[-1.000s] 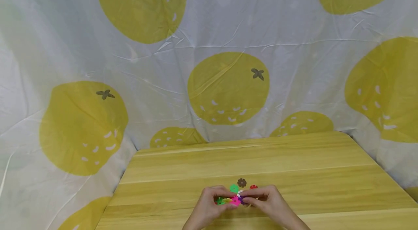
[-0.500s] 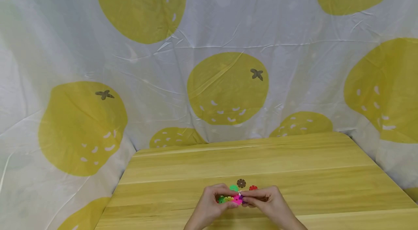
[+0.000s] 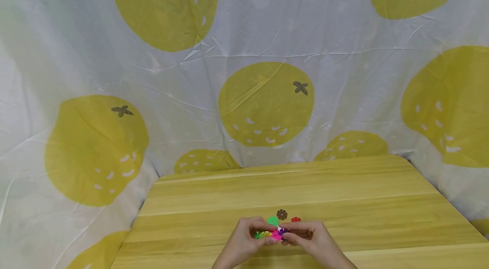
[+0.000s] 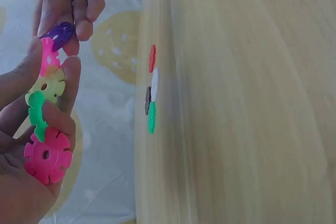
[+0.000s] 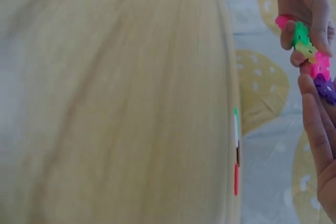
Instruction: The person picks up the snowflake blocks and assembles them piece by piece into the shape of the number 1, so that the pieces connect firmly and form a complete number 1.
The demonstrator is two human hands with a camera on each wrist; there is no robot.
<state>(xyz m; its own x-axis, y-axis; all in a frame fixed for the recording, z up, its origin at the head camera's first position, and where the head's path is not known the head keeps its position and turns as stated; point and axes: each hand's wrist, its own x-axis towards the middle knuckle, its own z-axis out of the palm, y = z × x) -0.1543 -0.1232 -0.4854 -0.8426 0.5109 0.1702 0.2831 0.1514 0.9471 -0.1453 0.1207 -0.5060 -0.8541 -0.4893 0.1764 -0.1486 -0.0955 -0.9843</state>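
Observation:
Several notched plastic snowflake discs are joined in a row between my hands. In the left wrist view the row runs from a pink disc (image 4: 48, 156) through a green disc (image 4: 37, 115) and a yellow disc (image 4: 51, 85) to another pink disc (image 4: 49, 59), with a purple disc (image 4: 62, 34) at the far end. My left hand (image 3: 244, 237) holds the row, thumb and fingertips at the second pink disc. With thumb and fingers, my right hand (image 3: 315, 238) pinches the purple disc, which meets that pink one; fingers partly hide the joint.
Loose discs lie on the wooden table (image 3: 324, 188) just beyond my hands: brown (image 3: 282, 214), green (image 3: 273, 221), red (image 3: 296, 219) and white (image 4: 155, 83). A curtain (image 3: 344, 91) printed with yellow fruit hangs behind the table.
Both hands stay nearly in place around the row. My right hand has shifted slightly, and more of the purple disc shows than half a second ago. The loose discs lie still.

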